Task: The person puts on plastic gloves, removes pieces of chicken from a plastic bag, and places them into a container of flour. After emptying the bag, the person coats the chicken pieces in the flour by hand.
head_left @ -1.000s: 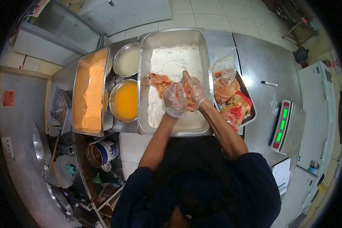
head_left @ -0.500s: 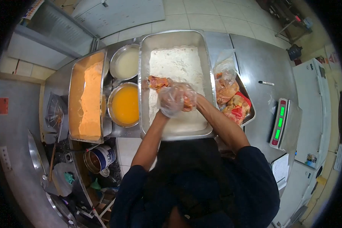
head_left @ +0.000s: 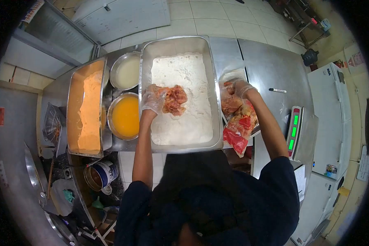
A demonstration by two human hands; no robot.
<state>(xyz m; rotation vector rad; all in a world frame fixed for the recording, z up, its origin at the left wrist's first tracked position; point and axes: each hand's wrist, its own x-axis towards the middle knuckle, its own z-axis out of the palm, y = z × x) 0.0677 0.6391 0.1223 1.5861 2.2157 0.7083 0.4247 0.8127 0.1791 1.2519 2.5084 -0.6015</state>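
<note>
My left hand, in a clear plastic glove, is closed on the left end of a raw, reddish marinated meat piece. The meat lies over white flour in a deep metal tray. To the right of that tray, my gloved right hand is at the top of a clear plastic bag with more raw meat. Its fingers look curled, and what they grip is hidden. A second bag with red print lies just below, partly over the edge of a smaller tray.
Left of the flour stand a bowl of yellow-orange liquid, a bowl of pale liquid and a tray of orange powder. On the right are a marker and a scale with green digits.
My hands have parted: the right moved from the flour tray to the meat bag, the left slid left with the meat now spread beside it. The red-printed bag shifted toward me.
</note>
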